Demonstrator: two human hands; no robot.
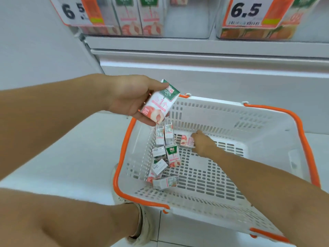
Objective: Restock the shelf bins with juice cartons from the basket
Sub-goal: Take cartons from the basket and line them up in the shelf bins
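Observation:
A white basket with orange rim [277,122] sits on the floor below the shelf. Several small pink-and-green juice cartons [164,157] lie jumbled along its left side. My left hand [131,98] is above the basket's left corner, shut on one carton [161,103] that is tilted with its green top up. My right hand [202,142] reaches down to the basket floor, its fingers closed around another carton [186,140] lying by the far wall. Up on the shelf, a clear bin [188,24] holds upright matching cartons [140,16] at its left.
Price tags reading 6.5 hang at the top left [74,11] and top right [249,12]. A second bin [263,31] with orange cartons is at the upper right. My shoe [142,223] stands at the basket's near left corner on the white tiled floor.

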